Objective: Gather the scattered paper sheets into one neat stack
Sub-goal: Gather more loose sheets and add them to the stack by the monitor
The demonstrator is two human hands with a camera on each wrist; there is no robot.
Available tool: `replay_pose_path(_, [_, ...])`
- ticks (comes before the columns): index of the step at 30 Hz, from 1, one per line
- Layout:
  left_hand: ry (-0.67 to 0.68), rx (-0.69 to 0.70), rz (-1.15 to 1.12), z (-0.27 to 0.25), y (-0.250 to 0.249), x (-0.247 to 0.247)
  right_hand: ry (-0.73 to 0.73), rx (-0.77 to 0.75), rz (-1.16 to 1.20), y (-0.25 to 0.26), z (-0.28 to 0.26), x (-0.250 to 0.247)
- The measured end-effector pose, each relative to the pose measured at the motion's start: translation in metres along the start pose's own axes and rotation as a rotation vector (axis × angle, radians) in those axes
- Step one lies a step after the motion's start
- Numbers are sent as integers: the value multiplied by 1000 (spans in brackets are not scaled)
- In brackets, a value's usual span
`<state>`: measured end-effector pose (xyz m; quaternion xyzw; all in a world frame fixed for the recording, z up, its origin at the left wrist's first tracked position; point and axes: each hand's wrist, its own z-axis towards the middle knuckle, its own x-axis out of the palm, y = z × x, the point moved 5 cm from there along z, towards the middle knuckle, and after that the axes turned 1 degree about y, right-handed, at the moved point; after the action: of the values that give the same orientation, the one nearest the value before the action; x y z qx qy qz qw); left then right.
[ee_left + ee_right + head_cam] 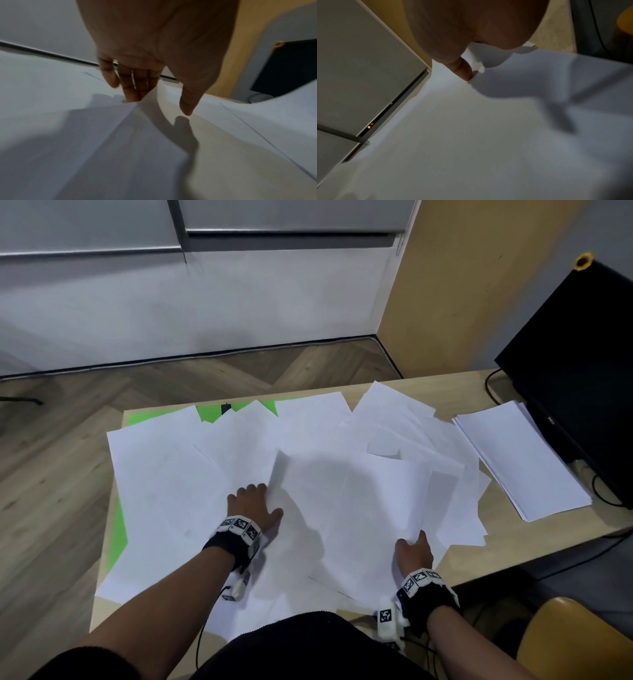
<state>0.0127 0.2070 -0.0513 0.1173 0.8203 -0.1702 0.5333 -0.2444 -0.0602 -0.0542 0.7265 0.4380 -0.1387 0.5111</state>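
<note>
Many white paper sheets (164, 484) lie scattered and overlapping over most of the table. In the middle, a few sheets (352, 501) are raised off the pile at their left edge. My left hand (265, 501) has its straight fingers (133, 93) slid under that raised edge (150, 97), and its thumb (187, 106) is spread apart above the paper. My right hand (416, 546) pinches the near right corner of the same sheets, with the thumb (464, 71) on top and the fingers hidden beneath. A tidier stack of sheets (524, 460) lies at the right.
A green mat (219, 412) shows under the papers at the far and left edges. The wooden table (445, 381) ends at the floor on the far and left sides. A black monitor (582, 364) with cables stands at the right. A yellow chair (575, 642) is near right.
</note>
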Motion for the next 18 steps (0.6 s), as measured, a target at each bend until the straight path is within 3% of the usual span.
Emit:
replay_pose_path(2, [48, 65, -120, -4, -11, 5, -6, -1, -4, 1, -1, -1])
replay_pose_path(5, [69, 20, -232, -9, -17, 7, -10, -2, -8, 1, -2, -1])
replay_pose_path(12, [17, -1, -170, -17, -26, 5, 11, -6, -24, -2, 2, 1])
replay_pose_path(18, [100, 45, -500, -21, -24, 5, 15, -4, -10, -3, 2, 1])
